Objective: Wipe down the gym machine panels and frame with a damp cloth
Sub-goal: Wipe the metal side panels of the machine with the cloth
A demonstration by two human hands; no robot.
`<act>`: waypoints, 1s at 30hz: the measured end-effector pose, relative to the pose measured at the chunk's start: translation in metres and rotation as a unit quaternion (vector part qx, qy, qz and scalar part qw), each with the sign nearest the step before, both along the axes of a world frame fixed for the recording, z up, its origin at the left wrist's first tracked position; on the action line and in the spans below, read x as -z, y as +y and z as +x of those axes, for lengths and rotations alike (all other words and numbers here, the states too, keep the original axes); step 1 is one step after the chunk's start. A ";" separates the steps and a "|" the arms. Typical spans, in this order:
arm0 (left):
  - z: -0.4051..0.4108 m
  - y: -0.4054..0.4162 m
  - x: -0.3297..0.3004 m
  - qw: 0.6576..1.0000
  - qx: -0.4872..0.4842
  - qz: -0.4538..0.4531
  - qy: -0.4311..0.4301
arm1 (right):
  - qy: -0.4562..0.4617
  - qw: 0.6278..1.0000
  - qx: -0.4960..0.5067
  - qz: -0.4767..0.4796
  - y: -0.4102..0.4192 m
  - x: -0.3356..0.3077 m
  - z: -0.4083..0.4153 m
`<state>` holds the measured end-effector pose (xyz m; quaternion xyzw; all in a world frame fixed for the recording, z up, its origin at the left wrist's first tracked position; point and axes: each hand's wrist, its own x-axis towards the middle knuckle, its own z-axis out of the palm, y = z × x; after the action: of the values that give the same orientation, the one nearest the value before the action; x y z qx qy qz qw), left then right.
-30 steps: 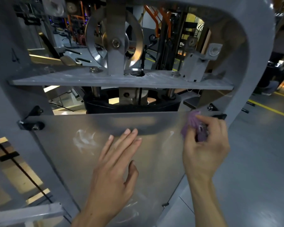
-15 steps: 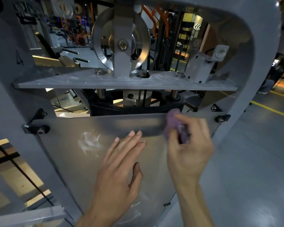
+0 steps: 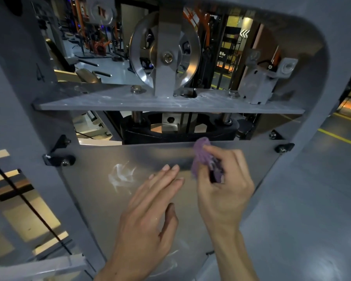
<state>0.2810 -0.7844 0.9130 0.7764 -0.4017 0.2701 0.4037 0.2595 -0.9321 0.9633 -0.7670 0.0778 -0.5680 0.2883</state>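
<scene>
We see the grey frame [image 3: 320, 82] around the steel panel [image 3: 101, 191], our left hand [image 3: 148, 216] resting flat with fingers straight, our right hand [image 3: 225, 191] clenching the purple cloth [image 3: 201, 157] at its top edge, below the pulley [image 3: 164, 55].

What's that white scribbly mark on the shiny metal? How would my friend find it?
Find the big silver panel under the round pulley wheel. Look just left of the flat left hand's fingertips. The white smear is swirly and chalky, well left of the bunched purple cloth.
</scene>
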 end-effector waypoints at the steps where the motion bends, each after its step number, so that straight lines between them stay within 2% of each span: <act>1: 0.000 0.003 -0.001 1.000 0.000 -0.003 0.002 | 0.002 1.000 0.014 0.010 -0.007 0.000 -0.001; 5: -0.003 0.019 -0.004 1.000 -0.013 -0.018 0.006 | -0.011 0.995 0.083 0.050 -0.023 0.002 -0.006; 7: -0.002 0.025 -0.003 1.000 -0.015 -0.018 0.008 | -0.016 0.996 0.074 0.052 -0.005 0.002 0.000; 11: -0.001 0.034 -0.004 1.000 -0.008 -0.019 0.009 | -0.005 1.000 0.004 -0.012 0.026 0.004 0.006; 17: -0.001 0.052 -0.003 0.999 -0.013 -0.031 0.017 | -0.039 0.993 0.080 0.071 -0.007 0.003 0.000; 23: -0.001 0.062 -0.004 1.000 -0.006 -0.020 0.005 | 0.003 0.999 0.037 0.012 0.041 0.002 0.011; 30: 0.002 0.087 -0.002 0.999 -0.040 -0.020 -0.009 | -0.018 0.995 0.086 0.053 0.034 0.001 0.008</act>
<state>0.2829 -0.6969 0.9154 0.7812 -0.3679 0.3009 0.4047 0.2677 -0.8981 0.9623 -0.7306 0.1686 -0.5996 0.2798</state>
